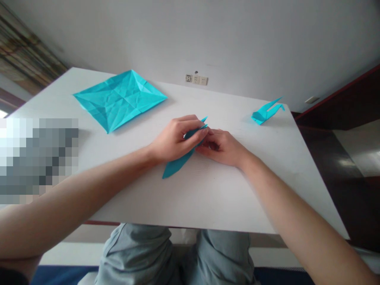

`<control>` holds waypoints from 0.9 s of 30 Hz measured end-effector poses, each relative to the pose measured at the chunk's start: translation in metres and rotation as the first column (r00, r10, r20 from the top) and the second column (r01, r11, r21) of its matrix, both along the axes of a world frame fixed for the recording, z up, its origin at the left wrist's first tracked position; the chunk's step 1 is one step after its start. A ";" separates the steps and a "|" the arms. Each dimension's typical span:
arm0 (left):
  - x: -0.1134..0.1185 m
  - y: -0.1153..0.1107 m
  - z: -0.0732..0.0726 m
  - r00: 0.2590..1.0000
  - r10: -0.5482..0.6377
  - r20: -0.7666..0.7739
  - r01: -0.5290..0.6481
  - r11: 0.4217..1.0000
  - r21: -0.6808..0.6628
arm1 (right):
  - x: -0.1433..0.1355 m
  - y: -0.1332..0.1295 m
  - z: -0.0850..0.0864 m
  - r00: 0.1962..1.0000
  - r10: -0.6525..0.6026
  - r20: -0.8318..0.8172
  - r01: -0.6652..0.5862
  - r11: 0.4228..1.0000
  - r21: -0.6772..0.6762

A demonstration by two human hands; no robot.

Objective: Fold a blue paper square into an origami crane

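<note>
A folded piece of blue origami paper [179, 164] is held just above the white table, its wide pointed end toward me and two narrow tips pointing away. My left hand [181, 136] is closed around it, with thumb and fingers on either side of the fold. Against the far, narrow part, my right hand [221, 146] has its fingers bent and pressed together at the paper. The fingertips of both hands meet there and hide part of the folds.
An unfolded, creased blue sheet [121, 99] lies at the table's back left. A finished blue paper crane [265, 114] stands at the back right. The white table [190, 202] ends at a wall with power sockets [196, 79]. A blurred-out object [35, 158] is at the left.
</note>
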State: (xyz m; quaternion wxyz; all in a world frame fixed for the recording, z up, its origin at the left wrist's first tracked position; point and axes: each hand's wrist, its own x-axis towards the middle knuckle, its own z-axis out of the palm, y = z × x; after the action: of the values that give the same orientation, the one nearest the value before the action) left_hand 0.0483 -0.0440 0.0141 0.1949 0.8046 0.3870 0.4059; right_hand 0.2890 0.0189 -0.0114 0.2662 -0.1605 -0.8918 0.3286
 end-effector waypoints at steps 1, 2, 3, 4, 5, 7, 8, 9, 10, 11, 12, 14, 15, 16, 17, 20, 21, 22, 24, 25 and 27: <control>0.000 0.000 0.000 1.000 0.004 -0.003 -0.004 1.000 -0.005 | 0.000 0.000 0.001 1.000 -0.003 0.001 0.003 1.000 -0.010; 0.000 0.000 0.001 1.000 0.008 -0.004 -0.008 1.000 -0.008 | -0.001 -0.001 0.002 1.000 -0.006 0.004 0.007 1.000 -0.024; 0.000 0.000 0.001 1.000 0.011 0.000 -0.011 1.000 -0.010 | -0.001 -0.001 0.002 1.000 -0.007 0.008 0.008 0.999 -0.040; 0.000 0.000 0.002 1.000 0.009 0.009 -0.009 1.000 -0.007 | -0.001 -0.001 0.003 1.000 -0.009 0.013 0.010 0.998 -0.060; 0.000 0.000 0.002 1.000 0.003 0.024 -0.003 1.000 -0.002 | -0.001 -0.001 0.004 1.000 -0.012 0.019 0.014 0.997 -0.078; 0.001 0.000 0.003 0.999 -0.011 0.052 0.010 1.000 0.012 | -0.001 -0.002 0.005 0.999 -0.019 0.030 0.022 0.995 -0.101; 0.001 -0.001 0.003 0.998 -0.013 0.059 0.012 1.000 0.014 | -0.001 -0.002 0.006 0.999 -0.023 0.037 0.027 0.994 -0.108; 0.001 -0.001 0.003 0.998 -0.014 0.060 0.013 1.000 0.013 | -0.001 -0.002 0.006 0.999 -0.028 0.046 0.033 0.993 -0.113; 0.002 -0.001 0.003 0.998 -0.012 0.059 0.012 1.000 0.010 | -0.001 -0.002 0.007 0.998 -0.034 0.056 0.040 0.992 -0.117; 0.002 -0.001 0.003 0.998 -0.010 0.056 0.010 1.000 0.006 | -0.001 -0.003 0.007 0.997 -0.040 0.065 0.047 0.992 -0.120; 0.002 -0.002 0.003 0.998 -0.009 0.055 0.009 1.000 0.000 | -0.001 -0.003 0.007 0.996 -0.047 0.073 0.056 0.991 -0.124; 0.003 -0.002 0.002 0.998 -0.009 0.063 0.010 1.000 -0.005 | -0.001 -0.004 0.007 0.996 -0.058 0.071 0.066 0.989 -0.129; 0.003 -0.001 0.002 0.997 -0.011 0.071 0.011 1.000 -0.004 | -0.001 -0.004 0.007 0.996 -0.060 0.063 0.067 0.990 -0.128; 0.002 -0.001 0.002 0.997 -0.014 0.080 0.014 1.000 -0.002 | -0.001 -0.004 0.007 0.997 -0.059 0.050 0.065 0.990 -0.124; 0.002 -0.001 0.002 0.996 -0.019 0.090 0.019 1.000 0.003 | -0.001 -0.004 0.007 0.998 -0.056 0.034 0.060 0.991 -0.118; 0.002 0.001 0.001 0.993 -0.034 0.114 0.033 0.999 0.011 | -0.001 -0.004 0.005 0.999 -0.050 0.000 0.050 0.993 -0.109; 0.002 0.001 0.001 0.992 -0.032 0.120 0.031 0.999 0.008 | -0.001 -0.004 0.005 0.999 -0.049 -0.003 0.049 0.992 -0.113; 0.002 0.002 0.000 0.992 -0.024 0.125 0.024 1.000 0.004 | 0.000 -0.003 0.004 0.999 -0.050 -0.003 0.049 0.992 -0.119; 0.003 0.003 -0.001 0.992 0.005 0.128 -0.003 1.000 -0.016 | 0.000 -0.003 0.003 0.998 -0.055 -0.003 0.055 0.991 -0.126; 0.003 0.003 -0.001 0.992 0.024 0.124 -0.021 0.999 -0.029 | 0.001 -0.002 0.003 0.998 -0.061 -0.005 0.059 0.990 -0.128; 0.003 0.004 -0.003 0.992 0.056 0.115 -0.051 0.998 -0.048 | 0.001 -0.002 0.003 0.997 -0.072 -0.008 0.070 0.988 -0.138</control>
State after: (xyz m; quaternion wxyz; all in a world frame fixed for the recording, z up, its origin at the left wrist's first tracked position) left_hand 0.0517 -0.0399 0.0116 0.2242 0.7644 0.4057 0.4482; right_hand 0.2903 0.0169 -0.0080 0.2720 -0.2081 -0.8589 0.3807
